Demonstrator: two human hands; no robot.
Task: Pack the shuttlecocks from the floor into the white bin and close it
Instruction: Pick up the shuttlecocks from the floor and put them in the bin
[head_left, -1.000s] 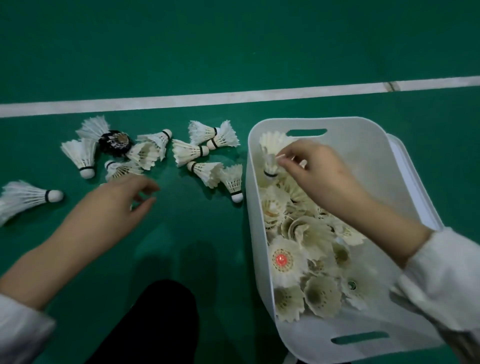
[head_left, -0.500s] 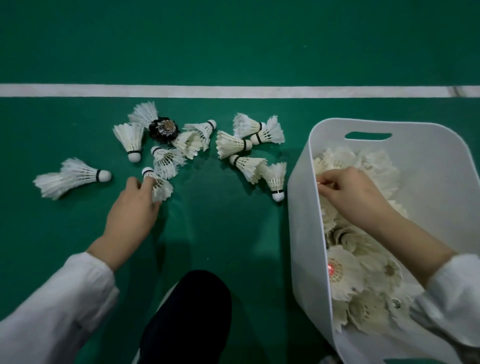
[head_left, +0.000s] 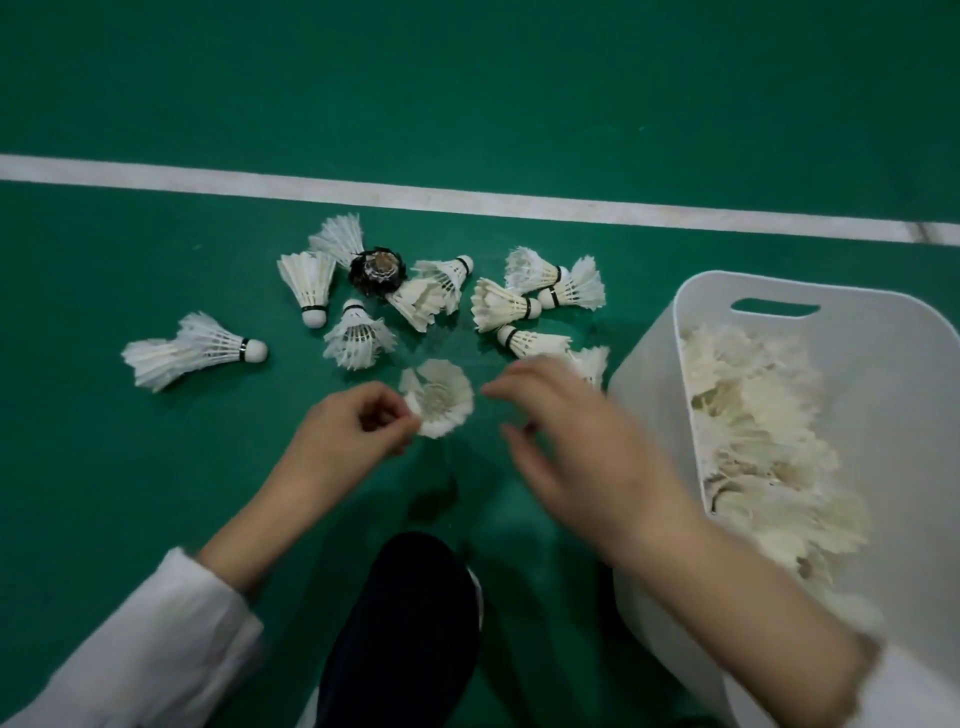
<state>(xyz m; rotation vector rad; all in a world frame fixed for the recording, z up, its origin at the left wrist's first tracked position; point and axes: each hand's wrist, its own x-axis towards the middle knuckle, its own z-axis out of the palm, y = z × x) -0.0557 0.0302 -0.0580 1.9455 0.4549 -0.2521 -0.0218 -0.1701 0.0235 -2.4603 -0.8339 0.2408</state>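
Several white feather shuttlecocks (head_left: 493, 304) lie scattered on the green floor, with one dark shuttlecock (head_left: 376, 271) among them. My left hand (head_left: 345, 436) pinches the feather edge of one white shuttlecock (head_left: 439, 397), held above the floor with its open skirt facing me. My right hand (head_left: 576, 441) is blurred, just right of that shuttlecock, fingers spread and holding nothing. The white bin (head_left: 649, 415) stands at the right, open, with many shuttlecocks piled inside. No lid is in view.
A white court line (head_left: 467, 200) crosses the floor behind the pile. One shuttlecock (head_left: 197, 351) lies apart at the left. My dark trouser knee (head_left: 410, 623) is at the bottom centre, between my white sleeves.
My left hand has picked a shuttlecock off the floor and brought it toward the middle. My right hand has come out of the bin and moved left toward it.
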